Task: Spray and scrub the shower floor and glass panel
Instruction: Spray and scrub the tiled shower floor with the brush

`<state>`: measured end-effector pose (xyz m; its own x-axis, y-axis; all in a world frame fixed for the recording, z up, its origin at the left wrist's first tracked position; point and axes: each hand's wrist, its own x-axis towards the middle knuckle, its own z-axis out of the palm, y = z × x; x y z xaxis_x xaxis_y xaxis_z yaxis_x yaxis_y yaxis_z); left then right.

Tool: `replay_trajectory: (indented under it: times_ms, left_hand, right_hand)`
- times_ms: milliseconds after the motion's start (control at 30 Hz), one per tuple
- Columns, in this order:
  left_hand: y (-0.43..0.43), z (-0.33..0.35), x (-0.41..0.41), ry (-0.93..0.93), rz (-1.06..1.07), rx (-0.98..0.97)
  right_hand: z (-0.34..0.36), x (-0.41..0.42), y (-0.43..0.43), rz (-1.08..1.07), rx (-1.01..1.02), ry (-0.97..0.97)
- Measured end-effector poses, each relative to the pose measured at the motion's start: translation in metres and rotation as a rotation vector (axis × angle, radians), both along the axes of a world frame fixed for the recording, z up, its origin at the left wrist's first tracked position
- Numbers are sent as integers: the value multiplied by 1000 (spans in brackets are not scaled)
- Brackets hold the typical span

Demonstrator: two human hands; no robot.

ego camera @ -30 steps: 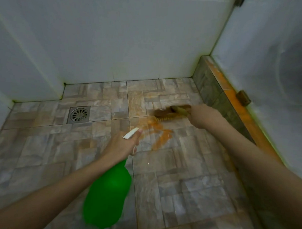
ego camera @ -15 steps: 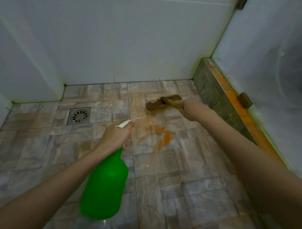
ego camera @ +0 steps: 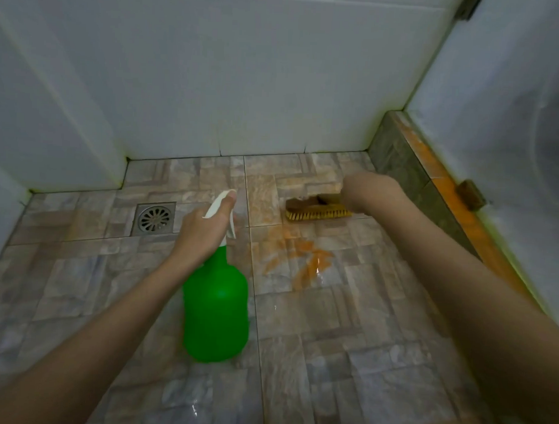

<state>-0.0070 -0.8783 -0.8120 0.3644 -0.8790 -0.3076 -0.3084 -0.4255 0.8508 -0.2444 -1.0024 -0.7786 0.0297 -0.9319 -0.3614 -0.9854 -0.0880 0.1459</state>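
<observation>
My left hand grips the white trigger head of a green spray bottle, which hangs above the tiled shower floor. My right hand holds the handle of a brown scrub brush with yellow bristles, pressed on the floor near the back wall. An orange smear lies on the tiles just in front of the brush. The frosted glass panel rises along the right side.
A round metal drain sits in the floor at the back left. A tiled curb with an orange-stained top runs along the right under the glass, with a small brown bracket on it. White walls close the back and left.
The brush has moved away from me, from over the orange smear to the tiles beyond it. My left hand with the bottle has lifted and moved farther toward the back wall.
</observation>
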Motion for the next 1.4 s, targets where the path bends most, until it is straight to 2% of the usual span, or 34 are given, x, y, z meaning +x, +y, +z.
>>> replay_trajectory:
  times_ms: [133,300,367,467,600,700,833,1000,1133,1300,1400]
  left_hand:
    - [-6,6,-11,48,5,-93]
    - [-15,10,-15,191,47,-134]
    - [-18,11,-18,224,68,-153]
    - [-19,12,-23,219,64,-192]
    - [-22,12,-21,229,47,-203]
    - [-25,11,-18,257,68,-206]
    - [-21,6,-20,256,60,-224]
    - [-24,5,-14,255,74,-236]
    - [-25,11,-11,256,93,-239]
    - [-26,13,-2,224,94,-279]
    - [-23,10,6,229,128,-270]
  right_hand:
    - [-34,-17,-31,-16,-77,-166]
    - [-6,-7,-28,-19,-24,-55]
    - [-19,-11,-31,4,-38,-89]
    - [-42,-26,-49,-56,-98,-264]
    - [-20,-23,-44,-67,-33,-100]
    - [-29,-16,-38,-74,-86,-105]
    - [-73,-37,-51,-118,-253,-371]
    - [-105,-47,-30,-44,-274,-366]
    - [-107,-17,-45,-263,-291,-378]
    - [-109,-16,-47,-99,-249,-363]
    - [-100,-25,-54,-257,-285,-339]
